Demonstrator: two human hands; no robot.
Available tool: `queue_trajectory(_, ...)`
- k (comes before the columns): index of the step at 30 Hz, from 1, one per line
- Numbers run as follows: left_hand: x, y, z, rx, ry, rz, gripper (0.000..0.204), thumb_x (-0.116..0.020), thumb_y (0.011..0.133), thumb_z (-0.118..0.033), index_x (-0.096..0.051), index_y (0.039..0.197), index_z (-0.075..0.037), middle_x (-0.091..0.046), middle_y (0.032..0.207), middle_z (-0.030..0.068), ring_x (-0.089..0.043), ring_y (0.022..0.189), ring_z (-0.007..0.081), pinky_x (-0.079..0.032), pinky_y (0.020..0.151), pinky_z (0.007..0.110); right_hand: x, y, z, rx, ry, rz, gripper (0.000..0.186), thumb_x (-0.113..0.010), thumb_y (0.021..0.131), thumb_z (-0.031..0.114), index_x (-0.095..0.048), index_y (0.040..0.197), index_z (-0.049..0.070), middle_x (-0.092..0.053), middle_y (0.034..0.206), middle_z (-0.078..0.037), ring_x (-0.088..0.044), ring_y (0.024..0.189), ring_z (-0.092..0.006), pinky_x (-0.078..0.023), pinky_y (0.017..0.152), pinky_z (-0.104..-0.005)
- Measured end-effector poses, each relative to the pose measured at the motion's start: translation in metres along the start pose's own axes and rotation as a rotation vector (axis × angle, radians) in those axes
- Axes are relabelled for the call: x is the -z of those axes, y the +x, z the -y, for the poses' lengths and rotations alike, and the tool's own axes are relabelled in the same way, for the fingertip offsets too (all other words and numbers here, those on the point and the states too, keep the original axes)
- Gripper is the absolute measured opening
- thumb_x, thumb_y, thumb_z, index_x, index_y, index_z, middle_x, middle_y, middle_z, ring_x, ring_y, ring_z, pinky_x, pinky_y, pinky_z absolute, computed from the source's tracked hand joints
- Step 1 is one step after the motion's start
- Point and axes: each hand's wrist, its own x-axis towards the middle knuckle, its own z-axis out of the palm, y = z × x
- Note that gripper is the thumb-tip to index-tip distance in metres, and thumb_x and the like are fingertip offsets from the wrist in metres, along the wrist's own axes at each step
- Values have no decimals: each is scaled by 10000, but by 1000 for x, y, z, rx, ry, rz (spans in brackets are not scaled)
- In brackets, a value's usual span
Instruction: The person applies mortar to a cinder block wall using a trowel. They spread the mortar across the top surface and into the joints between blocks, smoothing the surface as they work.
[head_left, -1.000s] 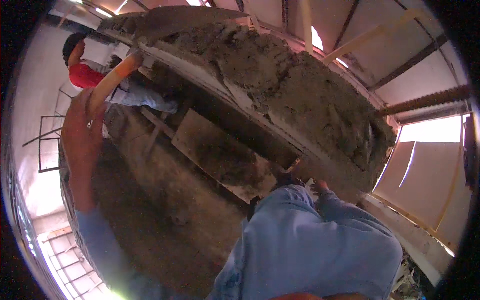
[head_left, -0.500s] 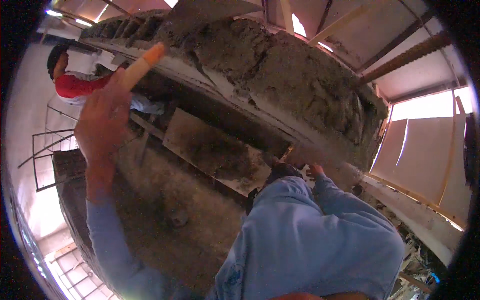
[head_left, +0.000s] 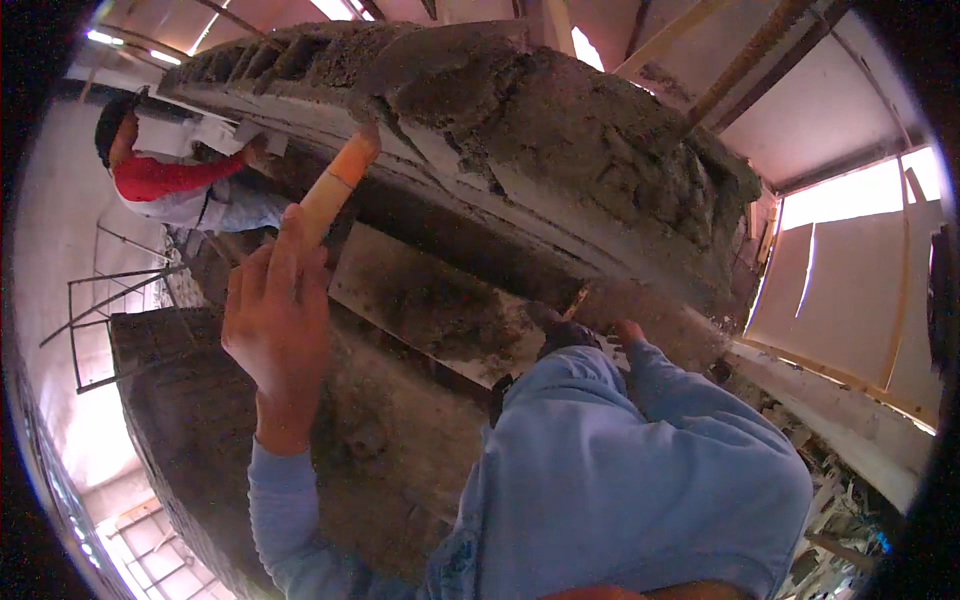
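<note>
My left hand [head_left: 278, 320] is raised at the left, closed around the pale handle of a trowel [head_left: 335, 195] with an orange band near its top. Beyond the handle, a flat grey blade seems to lie against the face of a long bank of wet, dark grey mortar [head_left: 600, 150]. Lower down, my right hand [head_left: 627, 331] is by the dusty ledge at the foot of the bank. Its fingers look apart and nothing shows in them, though the sleeve hides part of the hand.
A co-worker in red sleeves [head_left: 160, 180] works along the bank at the far left. A stained board [head_left: 420, 290] lies below the bank. Metal rods [head_left: 90, 330] stand at the left. A slanting beam [head_left: 750, 65] crosses the upper right, and loose scraps [head_left: 825, 500] lie at the lower right.
My left hand has come down and to the right with the trowel, whose blade now shows lower against the mortar. My right hand remains by the ledge. The co-worker's arm reaches toward the bank.
</note>
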Motion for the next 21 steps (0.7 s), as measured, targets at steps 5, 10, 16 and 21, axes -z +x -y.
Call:
queue_trajectory(5, 3, -7, -16, -1, -73, 17, 455, -731, 844, -200, -639, 1289, -175, -667, 889, 56, -644, 804, 255, -534, 694, 384, -16, -23, 7, 36, -230, 32, 309, -448, 1002, 242, -582, 1268, 163, -639, 1221, -21, -667, 939, -228, -538, 757, -462)
queue_trajectory(10, 30, -4, -29, -3, -112, 18, 417, -715, 859, -218, -655, 1270, -177, -660, 883, 60, -638, 790, 273, -526, 684, 391, -10, -4, -3, 104, -606, -24, 278, -461, 996, 202, -626, 1218, 176, -656, 1191, -11, -668, 934, -196, -546, 791, -450)
queue_trajectory(16, 51, 6, -23, 71, -21, 23, 414, -683, 888, -251, -637, 1295, -197, -663, 915, 81, -642, 797, 289, -517, 677, 414, -21, 14, -22, 592, -1223, -6, 274, -492, 990, 279, -630, 1208, 185, -687, 1133, -15, -674, 924, -195, -529, 733, -420)
queue_trajectory(21, 54, 1, -18, 242, 65, 129, 423, -660, 903, -256, -608, 1321, -224, -662, 970, 89, -649, 831, 306, -516, 699, 437, -45, -4, -12, -21, -71, 63, 283, -506, 988, 297, -621, 1224, 191, -689, 1163, -24, -689, 880, -205, -505, 682, -391)
